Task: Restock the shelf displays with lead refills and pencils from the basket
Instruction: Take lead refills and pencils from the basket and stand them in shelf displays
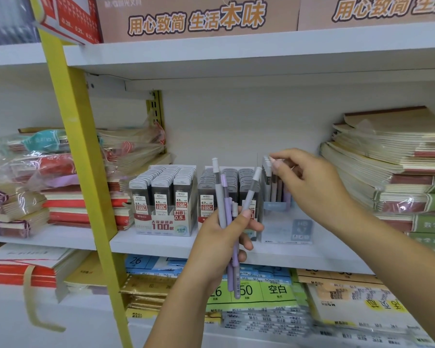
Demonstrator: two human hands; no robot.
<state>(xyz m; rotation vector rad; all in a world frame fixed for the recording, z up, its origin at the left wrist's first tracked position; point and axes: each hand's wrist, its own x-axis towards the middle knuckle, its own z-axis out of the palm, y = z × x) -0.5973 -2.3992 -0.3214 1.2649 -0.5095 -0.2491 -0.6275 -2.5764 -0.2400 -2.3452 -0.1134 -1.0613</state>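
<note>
Near 6 o'clock of centre, the left hand (219, 241) grips a bundle (222, 197) of grey and purple pencils, fingers curled round the barrels, caps fanning up toward 12 and tips hanging below the palm. At 2 o'clock from it, the right hand (312, 179) reaches in from the lower right, its thumb and forefinger closed narrowly on the caps of the standing pencils (268, 177) in a clear display (284, 231) on the white shelf (148, 243). Just at 9 o'clock of that display, behind the bundle, sits the 0.7 refill box (232, 179); the 0.5 refill box (165, 222) stands beside it, further toward 9. Notebooks (387, 156) are stacked at 3 o'clock, wrapped stacks (60, 204) at 9, behind a yellow post (86, 172).
</note>
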